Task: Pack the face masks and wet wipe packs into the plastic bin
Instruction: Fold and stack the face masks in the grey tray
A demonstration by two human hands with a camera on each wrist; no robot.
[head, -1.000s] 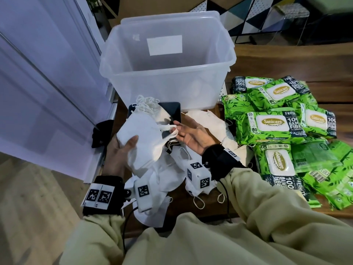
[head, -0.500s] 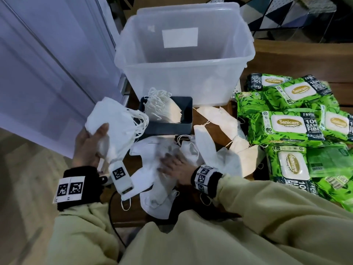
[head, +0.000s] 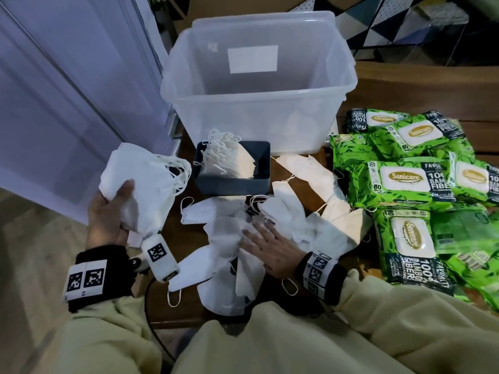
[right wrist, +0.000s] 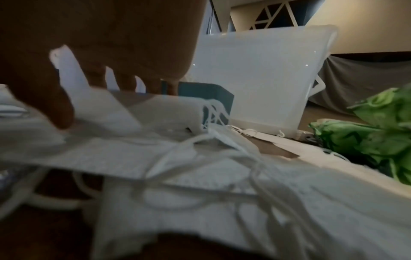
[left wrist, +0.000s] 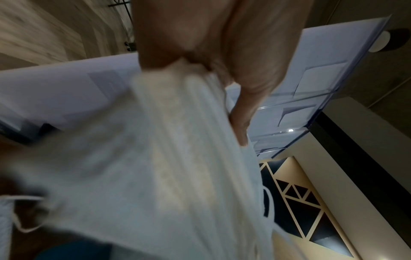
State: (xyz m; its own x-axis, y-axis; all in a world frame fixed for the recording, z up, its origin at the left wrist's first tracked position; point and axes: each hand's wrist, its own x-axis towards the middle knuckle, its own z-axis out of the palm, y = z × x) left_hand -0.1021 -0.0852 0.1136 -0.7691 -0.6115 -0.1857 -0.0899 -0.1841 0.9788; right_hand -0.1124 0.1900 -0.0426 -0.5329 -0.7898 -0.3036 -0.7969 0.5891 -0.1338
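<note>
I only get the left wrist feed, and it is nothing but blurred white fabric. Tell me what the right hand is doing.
Observer: The right hand lies flat with its fingers spread on the loose face masks on the table. It has no grip on anything.
Operator: Place my held stack relative to the bin.
Observer: The left hand holds it up to the left of the grey tray, short of the plastic bin.
Operator: Locate the wipes.
Observer: The wet wipe packs lie heaped on the table to the right of the bin, outside it.
</note>
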